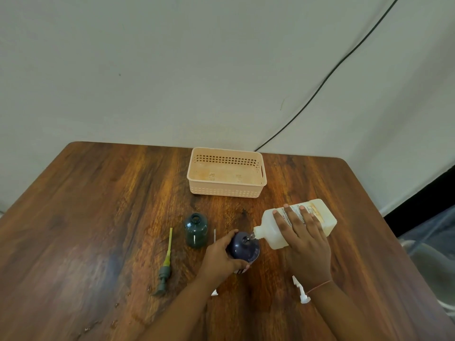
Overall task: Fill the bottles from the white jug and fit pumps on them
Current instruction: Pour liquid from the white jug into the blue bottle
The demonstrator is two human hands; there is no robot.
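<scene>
Soft, even, rather dim light falls over the wooden table (98, 217). A broad pale sheen lies on the wood left of the left hand (219, 259), and faint shadows sit under both hands. Wide-angle distortion bends the table edges far from the right hand (305, 247). The picture is slightly soft throughout.

jug (273, 230) tilted over purple bottle (243, 246), basket (226, 190) behind

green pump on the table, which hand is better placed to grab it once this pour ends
Left. The left hand only steadies the dark blue bottle, and the green pump lies on its side. The right hand holds the tilted white jug, farther away.
</scene>
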